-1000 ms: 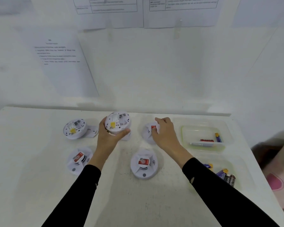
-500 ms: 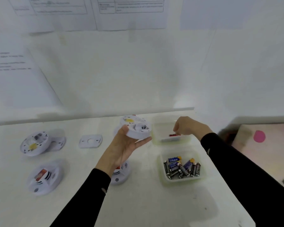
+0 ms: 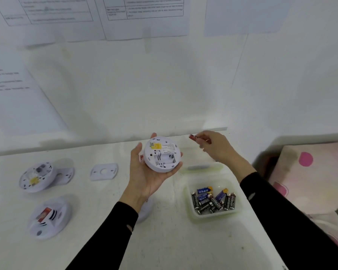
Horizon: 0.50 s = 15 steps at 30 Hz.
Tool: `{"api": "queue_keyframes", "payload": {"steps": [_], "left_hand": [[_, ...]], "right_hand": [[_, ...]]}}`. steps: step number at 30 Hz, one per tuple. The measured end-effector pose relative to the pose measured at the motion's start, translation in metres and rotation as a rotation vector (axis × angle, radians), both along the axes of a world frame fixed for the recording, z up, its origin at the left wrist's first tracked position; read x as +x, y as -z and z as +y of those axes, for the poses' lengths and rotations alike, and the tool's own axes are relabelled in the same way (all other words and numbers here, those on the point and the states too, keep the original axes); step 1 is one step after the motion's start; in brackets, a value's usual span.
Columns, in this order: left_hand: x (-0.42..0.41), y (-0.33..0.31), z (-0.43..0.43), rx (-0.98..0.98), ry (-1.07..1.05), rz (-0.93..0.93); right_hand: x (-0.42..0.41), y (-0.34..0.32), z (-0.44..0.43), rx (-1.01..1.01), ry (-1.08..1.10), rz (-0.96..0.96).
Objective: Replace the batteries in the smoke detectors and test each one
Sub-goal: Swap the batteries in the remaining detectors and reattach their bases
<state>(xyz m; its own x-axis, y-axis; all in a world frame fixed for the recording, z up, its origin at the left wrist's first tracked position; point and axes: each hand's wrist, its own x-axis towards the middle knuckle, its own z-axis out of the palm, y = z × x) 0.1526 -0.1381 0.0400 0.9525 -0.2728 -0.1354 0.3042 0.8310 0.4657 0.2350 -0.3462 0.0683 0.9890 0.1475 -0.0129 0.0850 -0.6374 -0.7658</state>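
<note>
Cradling a round white smoke detector (image 3: 163, 154) back-side up, our left hand (image 3: 148, 176) lies open beneath it, fingers curled at its rim; its battery bay is uncovered and looks empty. Our right hand (image 3: 216, 148) pinches one red battery (image 3: 193, 137) between the fingertips, just right of the detector and above the table (image 3: 164, 240). We count two more detectors clearly: one on its back at the far left (image 3: 35, 177) with a yellow label, one face up nearer us (image 3: 47, 218) with a red sticker. A fourth shows only in slivers behind our left wrist. One flat white mounting plate (image 3: 103, 171) lies between. Two clear plastic tubs sit at the right: the near tub (image 3: 191, 215) holds roughly ten black and blue batteries (image 3: 213, 200); the far tub (image 3: 203, 168) is blurred, its contents unclear.
</note>
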Motion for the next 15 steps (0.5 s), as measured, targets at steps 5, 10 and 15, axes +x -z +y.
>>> {"api": "queue_keyframes", "payload": {"steps": [5, 10, 15], "left_hand": [[0.005, -0.003, -0.01, 0.072, -0.189, 0.054], [0.004, -0.002, -0.015, 0.062, -0.233, 0.021], [0.002, -0.004, -0.02, 0.084, -0.252, 0.001]], "right_hand": [[-0.057, -0.014, 0.026, 0.579, 0.028, -0.046], [-0.086, -0.01, 0.04, 0.818, 0.17, -0.047], [-0.092, 0.002, 0.048, 0.761, 0.173, -0.093]]}}
